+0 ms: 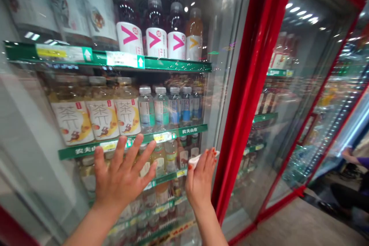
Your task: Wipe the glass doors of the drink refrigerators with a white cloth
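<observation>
Store aisle floor (302, 226), with the glass door (37, 123) of a drinks cooler ahead and its red frame (253, 77) to the right. Door looks shut. Tea bottles (102, 113) and water bottles (161, 109) sit on green-edged shelves (173, 134) behind it, none in hand. Left hand (122, 177) is open, fingers spread, palm to the glass; contact unclear. Right hand (200, 180) is up near the frame, fingers lightly curled over a white cloth (201, 157) at the pane. Left forearm (95, 223) and right forearm (210, 226) angle up from the bottom of view. Glare hides any marks on the glass.
</observation>
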Available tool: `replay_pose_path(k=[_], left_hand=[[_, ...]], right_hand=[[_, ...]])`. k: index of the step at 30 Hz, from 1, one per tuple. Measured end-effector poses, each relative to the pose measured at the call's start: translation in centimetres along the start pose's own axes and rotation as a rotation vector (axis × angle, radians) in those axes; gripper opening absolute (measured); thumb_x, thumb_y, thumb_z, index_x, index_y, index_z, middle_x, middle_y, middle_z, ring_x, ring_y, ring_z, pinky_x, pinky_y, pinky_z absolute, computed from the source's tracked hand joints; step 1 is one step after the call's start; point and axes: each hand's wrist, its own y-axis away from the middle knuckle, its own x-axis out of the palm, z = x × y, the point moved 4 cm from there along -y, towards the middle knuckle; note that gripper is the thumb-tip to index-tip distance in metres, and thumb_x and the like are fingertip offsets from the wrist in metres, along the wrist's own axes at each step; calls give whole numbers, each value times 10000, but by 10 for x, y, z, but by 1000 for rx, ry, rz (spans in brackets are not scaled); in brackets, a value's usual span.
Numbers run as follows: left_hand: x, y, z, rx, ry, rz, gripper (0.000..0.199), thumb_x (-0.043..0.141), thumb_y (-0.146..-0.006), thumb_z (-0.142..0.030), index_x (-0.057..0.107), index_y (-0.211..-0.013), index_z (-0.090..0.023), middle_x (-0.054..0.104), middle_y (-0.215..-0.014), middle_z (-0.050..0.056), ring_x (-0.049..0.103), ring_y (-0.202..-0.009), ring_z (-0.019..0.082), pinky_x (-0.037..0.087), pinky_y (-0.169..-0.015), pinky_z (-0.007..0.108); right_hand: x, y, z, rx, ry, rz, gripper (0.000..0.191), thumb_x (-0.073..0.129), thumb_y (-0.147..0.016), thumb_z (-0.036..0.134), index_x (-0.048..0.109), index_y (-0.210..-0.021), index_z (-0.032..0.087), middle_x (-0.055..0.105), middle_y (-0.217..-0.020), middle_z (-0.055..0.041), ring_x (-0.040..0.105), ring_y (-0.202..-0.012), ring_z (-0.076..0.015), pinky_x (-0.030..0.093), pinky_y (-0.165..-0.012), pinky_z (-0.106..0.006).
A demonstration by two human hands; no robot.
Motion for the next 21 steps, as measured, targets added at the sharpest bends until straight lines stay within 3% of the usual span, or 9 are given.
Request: replay_pose_path(k=[2, 5, 7, 9, 12, 14, 16, 18, 21], left_hand=[[0, 1, 0, -8, -6, 3, 772, 724, -997, -451, 434, -1695, -295, 316, -1796, 44, 85, -1746, 234, -39, -1434, 587], [2, 2, 0, -18, -18, 20, 793, 735, -988, -464, 416, -1702, -328, 303, -1802, 32, 74, -1745, 218, -42, -1436, 573], [1, 3, 0, -21, -20, 17, 788, 721, -994, -470, 411, -1704, -328, 297, -1804, 29, 81, -1745, 218, -33, -1436, 572], [0, 2, -1, -26, -23, 4, 780, 702, -1001, -470, 405, -1708, -326, 291, -1807, 21, 91, -1745, 223, -22, -1437, 574], [1, 1, -1, -24, -36, 4, 778, 682, -1009, -463, 389, -1715, -321, 275, -1812, 10, 106, -1745, 237, -15, -1437, 583], [2, 1, -2, -22, -50, 8, 784, 679, -1007, -467, 384, -1718, -314, 270, -1812, 12, 109, -1745, 245, -16, -1435, 588], [3, 0, -2, -26, -62, 14, 795, 684, -1003, -476, 377, -1720, -320, 265, -1811, 8, 108, -1745, 248, -17, -1435, 587], [1, 0, -3, -32, -53, 13, 797, 686, -1003, -479, 372, -1721, -334, 274, -1808, -1, 126, -1742, 250, -12, -1437, 576], [-9, 3, 0, -38, 38, 11, 780, 682, -1006, -431, 370, -1719, -368, 302, -1803, -27, 193, -1729, 249, 22, -1442, 555]], right_hand=[[-5, -20, 0, 69, -29, -14, 815, 362, -1125, 289, -123, -1769, 171, -89, -1858, -205, -69, -1741, -371, 267, -1316, -778], [-7, -44, 32, -39, -60, 8, 827, 376, -1112, 294, -105, -1773, 168, -52, -1868, -182, -63, -1744, -358, 241, -1345, -738], [-7, -37, 54, -201, -56, 38, 831, 405, -1094, 282, -45, -1781, 156, -27, -1875, -143, -49, -1748, -326, 221, -1378, -668], [-7, -19, 57, -305, -24, 41, 826, 419, -1081, 249, -5, -1782, 142, -56, -1874, -111, -58, -1749, -296, 184, -1400, -622], [-8, -10, 31, -171, 24, 16, 824, 412, -1087, 220, -30, -1774, 115, -118, -1858, -140, -113, -1741, -309, 140, -1383, -709], [-10, -27, 19, -30, -2, -16, 824, 391, -1101, 229, -83, -1767, 120, -142, -1846, -167, -150, -1731, -338, 153, -1342, -793], [-13, -55, 28, -2, -57, -46, 828, 379, -1111, 247, -118, -1765, 144, -154, -1845, -168, -159, -1725, -358, 187, -1327, -810], [-16, -74, 53, -97, -89, -33, 844, 405, -1110, 270, -112, -1768, 155, -138, -1850, -158, -133, -1729, -357, 217, -1346, -760], [-19, -70, 81, -349, -74, 32, 853, 455, -1095, 291, -37, -1781, 166, -84, -1862, -117, -75, -1743, -320, 236, -1382, -655]])
